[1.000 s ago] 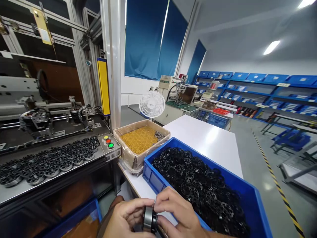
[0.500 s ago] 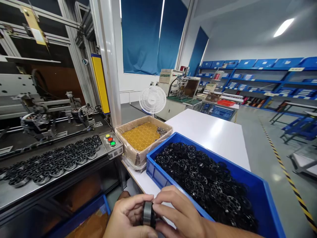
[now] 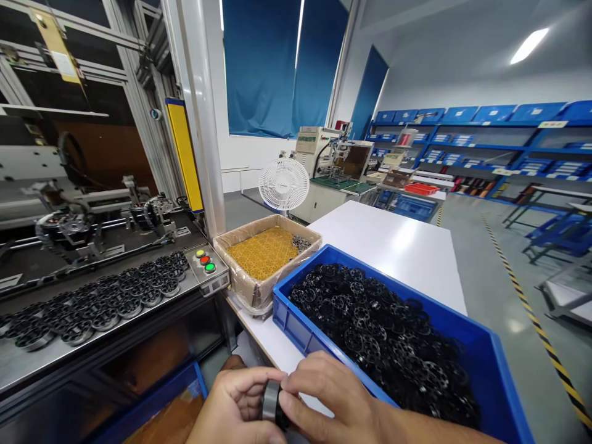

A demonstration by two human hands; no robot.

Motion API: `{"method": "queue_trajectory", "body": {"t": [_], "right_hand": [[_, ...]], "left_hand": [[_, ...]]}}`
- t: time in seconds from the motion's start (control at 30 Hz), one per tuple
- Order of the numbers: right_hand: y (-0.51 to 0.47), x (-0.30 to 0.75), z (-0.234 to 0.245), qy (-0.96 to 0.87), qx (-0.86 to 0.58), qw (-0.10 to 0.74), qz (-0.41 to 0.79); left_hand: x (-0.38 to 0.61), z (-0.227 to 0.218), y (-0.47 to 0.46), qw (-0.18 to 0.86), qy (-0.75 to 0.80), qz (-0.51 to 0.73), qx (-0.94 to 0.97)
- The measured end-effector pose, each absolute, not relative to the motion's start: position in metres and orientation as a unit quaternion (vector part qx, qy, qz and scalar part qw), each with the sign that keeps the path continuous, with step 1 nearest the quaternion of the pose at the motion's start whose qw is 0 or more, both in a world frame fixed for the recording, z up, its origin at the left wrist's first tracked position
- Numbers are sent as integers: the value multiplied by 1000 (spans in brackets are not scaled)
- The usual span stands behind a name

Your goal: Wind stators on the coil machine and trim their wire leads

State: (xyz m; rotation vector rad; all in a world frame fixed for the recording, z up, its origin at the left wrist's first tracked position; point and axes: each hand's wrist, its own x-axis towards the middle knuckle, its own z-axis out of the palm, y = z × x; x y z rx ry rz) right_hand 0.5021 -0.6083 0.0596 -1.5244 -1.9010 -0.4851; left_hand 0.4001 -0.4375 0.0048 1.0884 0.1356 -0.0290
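Head view: both hands are together on one metal-banded ring (image 3: 271, 402), which is held in front of the near left side of the blue plastic bin (image 3: 298, 330). Compared with a second ago, the right fingers have moved further over the ring's black face, hiding more of it, and the ring leans a little more; the blue bin looks unmoved on the counter (image 3: 393, 237).

The ring's band is smooth grey metal with a dull sheen, and its right-hand side is black. Inside the bin lies a loose heap of black spoked discs (image 3: 370, 333), round and openwork, some catching light on their edges. Just beyond the bin's left end stands a cardboard box (image 3: 245, 295) lined with clear, wrinkled plastic, holding flat amber openwork pieces (image 3: 263, 253). Well to the left of the bin, dark ring parts with metal rims (image 3: 106, 299) stand in close rows on a steel ledge (image 3: 139, 324).

The left hand (image 3: 229, 404) curls around the band, thumb below and index finger on top; the right hand (image 3: 330, 394) pinches the black side with bent fingers, its fingertips meeting the left index finger.
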Motion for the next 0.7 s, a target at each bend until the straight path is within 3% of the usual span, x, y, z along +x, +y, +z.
{"method": "queue_trajectory", "body": {"t": [0.7], "right_hand": [[-606,498,64,-684,-628,343,-141]], "left_hand": [[398,-2,-440,882,43,8,470]]}}
